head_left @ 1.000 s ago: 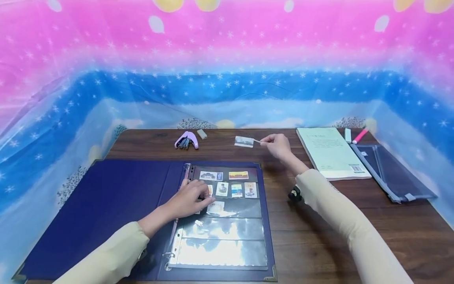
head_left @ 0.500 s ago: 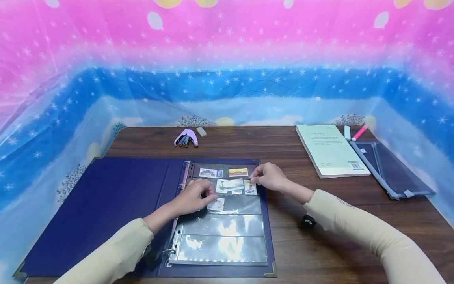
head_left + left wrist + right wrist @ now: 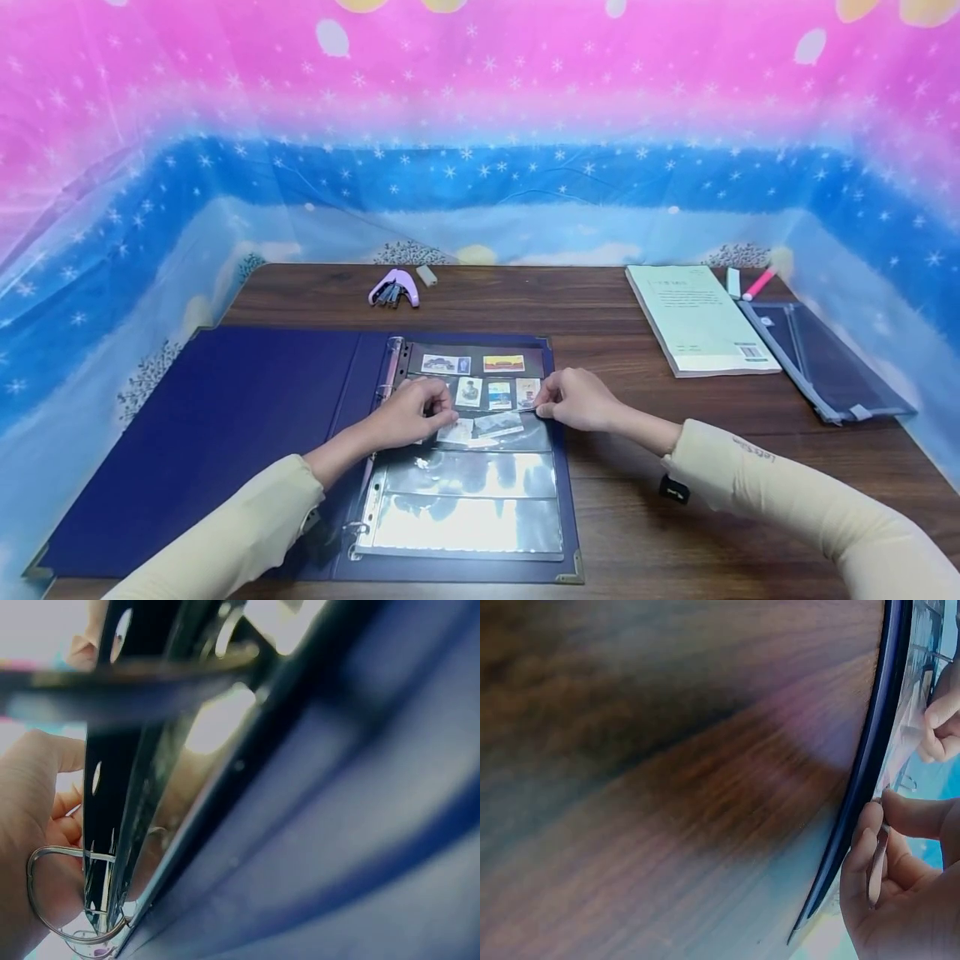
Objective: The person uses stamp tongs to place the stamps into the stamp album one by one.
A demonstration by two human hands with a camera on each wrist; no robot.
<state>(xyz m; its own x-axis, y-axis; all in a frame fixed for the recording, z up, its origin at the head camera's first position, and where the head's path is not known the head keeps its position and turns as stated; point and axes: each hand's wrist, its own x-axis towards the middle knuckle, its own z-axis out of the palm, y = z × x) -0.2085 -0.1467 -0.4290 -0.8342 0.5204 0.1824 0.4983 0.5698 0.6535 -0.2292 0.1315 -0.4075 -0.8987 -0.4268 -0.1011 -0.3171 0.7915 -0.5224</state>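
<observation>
An open stamp album (image 3: pixel 450 525) shows a black page with clear pocket strips holding several stamps. My right hand (image 3: pixel 577 400) grips slim metal tweezers (image 3: pixel 878 862) at the page's right edge. By their tip, a pale stamp (image 3: pixel 498 425) lies slanted at the third-row pocket, right of another pale stamp (image 3: pixel 455 431). Whether it is inside the pocket is unclear. My left hand (image 3: pixel 411 412) rests over the page's left side, curled, thumb and forefinger pinching at the clear strip's upper edge. In the left wrist view, that hand is partly hidden behind the page and metal rings (image 3: pixel 56 900).
On the wooden table (image 3: pixel 322 292) stand a purple-handled tool (image 3: pixel 393 287) and a small pale block (image 3: pixel 426 276) at the back. To the right lie a pale green book (image 3: pixel 697 321), a white block (image 3: pixel 732 282), a pink marker (image 3: pixel 760 284) and a dark zip pouch (image 3: pixel 832 358).
My right hand has carried the pale stamp from the table behind the album toward me, down to the third-row pocket. My left hand has stayed nearly still on the page.
</observation>
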